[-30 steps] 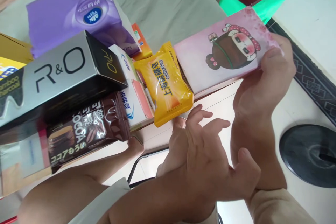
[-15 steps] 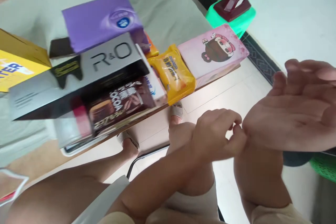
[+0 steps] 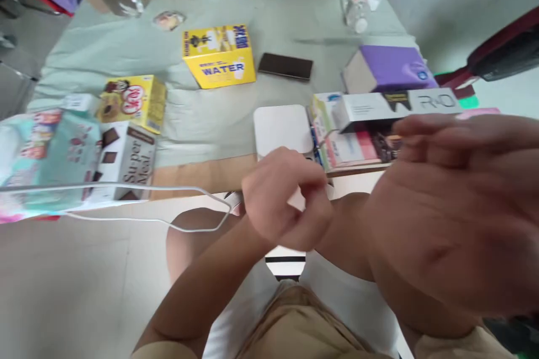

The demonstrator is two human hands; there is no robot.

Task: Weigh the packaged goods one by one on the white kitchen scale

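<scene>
My right hand (image 3: 455, 213) is raised close to the camera, blurred, palm showing and fingers stretched out, holding nothing. My left hand (image 3: 286, 205) has its fingers curled and sits against my right wrist, with nothing visible in it. Behind the hands, at the table's near edge, stands a pile of packs topped by a silver R&O box (image 3: 400, 105), with a purple tissue pack (image 3: 391, 67) behind it. A white square box (image 3: 283, 128) lies just beyond my left hand.
On the pale green cloth of the table (image 3: 210, 118) lie a yellow WATER box (image 3: 219, 56), a black phone (image 3: 285, 66), a yellow biscuit box (image 3: 135, 101), a Super Meal box (image 3: 126, 165) and a teal pack (image 3: 46, 151). A white cable (image 3: 126, 202) hangs off the near edge. Plastic bottles (image 3: 356, 5) stand at the back.
My right hand let go of the pink pack and rose toward the camera. My left hand moved to my right wrist and curled. The view swung left, showing more of the table.
</scene>
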